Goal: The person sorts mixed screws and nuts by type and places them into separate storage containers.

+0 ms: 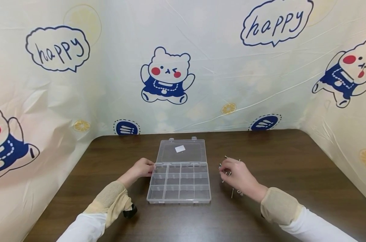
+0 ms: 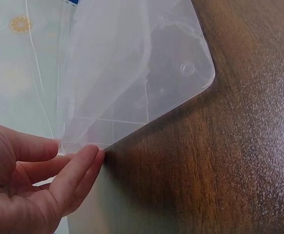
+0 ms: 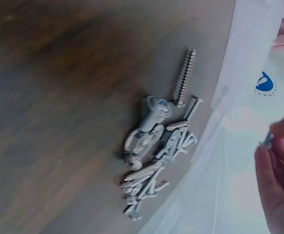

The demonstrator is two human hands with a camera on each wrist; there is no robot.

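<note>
A clear plastic box point(image 1: 179, 183) with several compartments lies with its lid folded back, the compartments looking bare. At its left side, my left hand point(image 1: 143, 167) grips the edge near the hinge; in the left wrist view the fingers and thumb of the left hand point(image 2: 44, 180) pinch a corner of the clear plastic point(image 2: 156, 73). My right hand point(image 1: 239, 176), right of the box, pinches a small screw point(image 3: 267, 140) between thumb and finger. Below and around the right hand point(image 3: 280, 170) lies a pile of metal screws and bolts point(image 3: 154, 151).
The brown table point(image 1: 261, 148) reaches back to a printed cloth point(image 1: 213, 74). A white label point(image 1: 180, 148) lies on the box's lid. Near my left sleeve is a black object point(image 1: 130, 211).
</note>
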